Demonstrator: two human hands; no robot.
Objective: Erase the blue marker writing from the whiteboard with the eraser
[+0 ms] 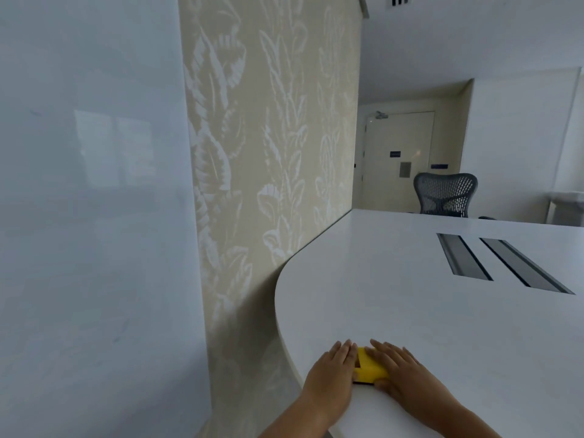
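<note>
White meeting room: a glossy whiteboard [88, 200] fills the wall on the left, a leaf-patterned panel [271, 153] stands beside it, and a curved white table [426, 311] runs to the right. The yellow eraser [369, 368] lies on the table near its rounded edge, its long axis running roughly away from the person. The left hand [331, 371] rests flat against the eraser's left side, fingers extended. The right hand [401, 371] lies over its right side, fingers on top and thumb at the near end; whether it grips firmly cannot be told. Both hands are equally near. The whiteboard lies left of the eraser, past the table edge, with open room between. Only faint blue traces show on the board.
</note>
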